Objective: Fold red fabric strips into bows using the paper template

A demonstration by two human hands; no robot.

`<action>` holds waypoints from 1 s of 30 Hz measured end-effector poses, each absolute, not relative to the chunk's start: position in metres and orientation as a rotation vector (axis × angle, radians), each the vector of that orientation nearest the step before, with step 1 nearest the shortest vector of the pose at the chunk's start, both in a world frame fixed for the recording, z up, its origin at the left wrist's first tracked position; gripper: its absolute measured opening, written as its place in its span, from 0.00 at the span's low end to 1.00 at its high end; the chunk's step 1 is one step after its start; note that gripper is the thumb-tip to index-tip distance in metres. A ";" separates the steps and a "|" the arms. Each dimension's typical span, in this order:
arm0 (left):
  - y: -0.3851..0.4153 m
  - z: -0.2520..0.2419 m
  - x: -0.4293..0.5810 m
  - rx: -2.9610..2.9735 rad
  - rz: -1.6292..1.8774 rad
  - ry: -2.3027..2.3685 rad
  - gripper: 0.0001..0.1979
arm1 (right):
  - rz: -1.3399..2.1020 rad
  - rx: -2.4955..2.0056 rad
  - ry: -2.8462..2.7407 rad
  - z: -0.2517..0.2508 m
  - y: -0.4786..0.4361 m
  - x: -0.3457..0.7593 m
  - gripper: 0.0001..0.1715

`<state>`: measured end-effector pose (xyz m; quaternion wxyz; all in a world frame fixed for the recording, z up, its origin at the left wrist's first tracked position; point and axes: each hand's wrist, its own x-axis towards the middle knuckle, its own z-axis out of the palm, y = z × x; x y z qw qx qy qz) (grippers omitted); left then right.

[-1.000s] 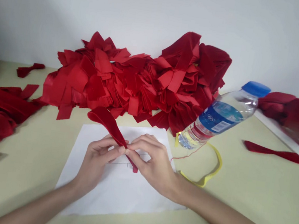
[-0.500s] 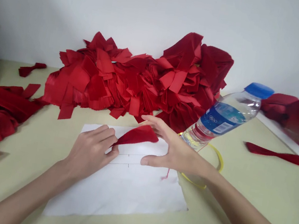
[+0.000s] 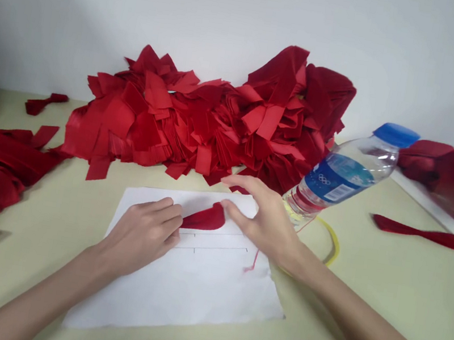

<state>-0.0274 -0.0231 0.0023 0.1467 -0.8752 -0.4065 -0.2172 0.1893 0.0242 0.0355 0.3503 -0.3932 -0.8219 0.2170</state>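
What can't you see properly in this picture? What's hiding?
Head view:
The red strip's left end: hidden under the left hand.
The yellow band: partly hidden by the right hand.
The red cloth on the right: cut off by the picture's edge, and blurred.

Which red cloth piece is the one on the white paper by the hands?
It's the curved red fabric piece on the white paper, between the left hand and right hand. The others lie off the paper, like the big red heap.
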 end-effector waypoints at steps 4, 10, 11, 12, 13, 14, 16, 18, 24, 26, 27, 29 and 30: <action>-0.026 0.001 -0.027 -2.504 -0.576 -1.131 0.12 | 0.506 -1.084 -2.414 0.030 0.020 0.177 0.26; -0.025 0.001 -0.028 -2.533 -0.563 -1.171 0.12 | 0.250 -1.058 -2.456 0.031 0.032 0.181 0.13; -0.024 0.001 -0.028 -2.537 -0.561 -1.187 0.12 | 0.165 -0.972 -2.466 0.032 0.030 0.181 0.12; -0.024 0.001 -0.027 -2.546 -0.560 -1.199 0.11 | 0.116 -0.874 -2.495 0.033 0.027 0.180 0.11; -0.024 0.002 -0.027 -2.558 -0.562 -1.210 0.11 | 0.094 -0.779 -2.538 0.033 0.024 0.177 0.10; -0.025 0.002 -0.026 -2.569 -0.570 -1.221 0.10 | 0.083 -0.703 -2.587 0.032 0.020 0.174 0.09; -0.026 0.004 -0.023 -2.584 -0.601 -1.245 0.10 | 0.031 -0.629 -2.660 0.027 0.013 0.168 0.08; -0.028 0.006 -0.022 -2.584 -0.630 -1.270 0.10 | -0.038 -0.608 -2.679 0.020 0.009 0.163 0.07; -0.029 0.006 -0.020 -2.582 -0.610 -1.275 0.11 | -0.149 -0.530 -2.617 0.013 0.011 0.160 0.10; -0.029 0.007 -0.020 -2.547 -0.634 -1.279 0.11 | -0.225 -0.495 -2.580 0.013 0.013 0.161 0.11; -0.030 0.008 -0.021 -2.509 -0.673 -1.267 0.10 | -0.244 -0.492 -2.550 0.014 0.014 0.162 0.11; -0.035 0.011 -0.021 -2.396 -0.829 -1.205 0.05 | -0.235 -0.521 -2.465 0.015 0.018 0.165 0.10; -0.039 0.012 -0.020 -2.346 -0.960 -1.164 0.06 | -0.219 -0.546 -2.415 0.016 0.020 0.166 0.09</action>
